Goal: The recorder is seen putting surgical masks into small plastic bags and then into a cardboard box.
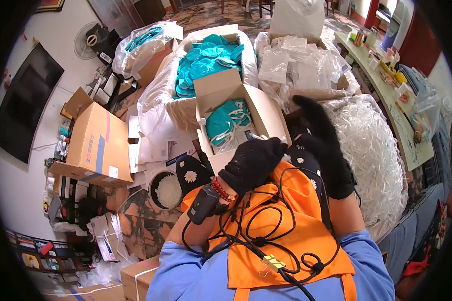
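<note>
Black gloves cover both my hands. My left hand (pixel 256 159) is closed in a fist by the near right corner of an open white carton (pixel 267 113); whatever its fingers hold, if anything, is hidden. My right hand (pixel 325 143) is raised to the right of the carton, its fingers stretched out and the thumb apart, with nothing in it. Inside the carton lie teal face masks (pixel 220 125) with white straps, and some clear packaging beside them. Just right of my right hand is a large bag of white elastic straps (pixel 371 160).
Beyond the carton stands a lined box of loose teal masks (pixel 208 60); right of it, a box of clear plastic bags (pixel 299 62). A brown cardboard box (pixel 98 143) and a bowl of white pieces (pixel 167 191) are on the left. Cables (pixel 258 241) hang over my orange apron (pixel 286 256).
</note>
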### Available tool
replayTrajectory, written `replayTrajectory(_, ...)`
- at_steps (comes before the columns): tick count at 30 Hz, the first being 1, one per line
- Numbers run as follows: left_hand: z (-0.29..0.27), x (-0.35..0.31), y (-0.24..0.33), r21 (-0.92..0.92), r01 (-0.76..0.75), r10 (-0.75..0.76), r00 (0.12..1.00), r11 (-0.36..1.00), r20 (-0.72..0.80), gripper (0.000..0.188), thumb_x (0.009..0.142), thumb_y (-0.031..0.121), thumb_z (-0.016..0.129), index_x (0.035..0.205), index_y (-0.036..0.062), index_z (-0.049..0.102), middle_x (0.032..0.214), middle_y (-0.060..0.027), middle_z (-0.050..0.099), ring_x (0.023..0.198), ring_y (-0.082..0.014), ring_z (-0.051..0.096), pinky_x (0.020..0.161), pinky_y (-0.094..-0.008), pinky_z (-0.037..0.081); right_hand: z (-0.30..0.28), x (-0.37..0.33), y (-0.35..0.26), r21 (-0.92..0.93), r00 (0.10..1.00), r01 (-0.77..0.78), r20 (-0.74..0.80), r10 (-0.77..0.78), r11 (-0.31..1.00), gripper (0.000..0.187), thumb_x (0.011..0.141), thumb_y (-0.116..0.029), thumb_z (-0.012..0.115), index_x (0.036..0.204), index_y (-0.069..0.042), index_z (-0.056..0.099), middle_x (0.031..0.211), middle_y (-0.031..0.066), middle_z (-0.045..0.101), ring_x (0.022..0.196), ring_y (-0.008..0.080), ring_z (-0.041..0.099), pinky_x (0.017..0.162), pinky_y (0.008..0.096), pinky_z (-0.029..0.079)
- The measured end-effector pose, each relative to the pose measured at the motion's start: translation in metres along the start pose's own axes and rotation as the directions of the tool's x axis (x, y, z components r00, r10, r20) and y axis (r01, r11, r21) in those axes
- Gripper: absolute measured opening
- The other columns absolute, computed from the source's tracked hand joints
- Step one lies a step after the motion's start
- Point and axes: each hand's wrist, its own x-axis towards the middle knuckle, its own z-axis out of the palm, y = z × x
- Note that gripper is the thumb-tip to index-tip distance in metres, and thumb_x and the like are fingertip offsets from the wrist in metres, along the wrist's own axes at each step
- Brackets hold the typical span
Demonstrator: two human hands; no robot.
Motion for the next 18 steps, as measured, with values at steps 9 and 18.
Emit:
replayTrajectory(9,-0.049,0.012,0.008,-0.316,0.233,-0.213,0.972,0.92,0.096,0.018,0.078,0.013,0.068,0.092,0.0053,0.061,0.079,-0.0087,0.06,0.07,-0.028,0.062,0.06,-0.0343,0.047,0.031,-0.033,0.033,0.26,0.68,-0.719,0.455,0.575,0.645,0.027,0.089,-0.02,0.066,0.111,-0.005,0.063,0.082,-0.0002,0.064,0.069,0.0059,0.057,0.062,0.0213,0.047)
replayTrajectory(18,0.007,-0.01,-0.009,-0.615,0.16,-0.205,0.979,0.772,-0.002,0.026,0.087,0.004,0.058,0.113,-0.0007,0.057,0.103,-0.0192,0.061,0.095,-0.0321,0.062,0.082,-0.0364,0.051,0.025,-0.041,0.025,0.188,0.751,-0.654,0.278,0.599,0.733,0.033,0.095,-0.031,0.058,0.11,-0.003,0.065,0.088,-0.0001,0.065,0.076,0.0045,0.055,0.062,0.0215,0.045)
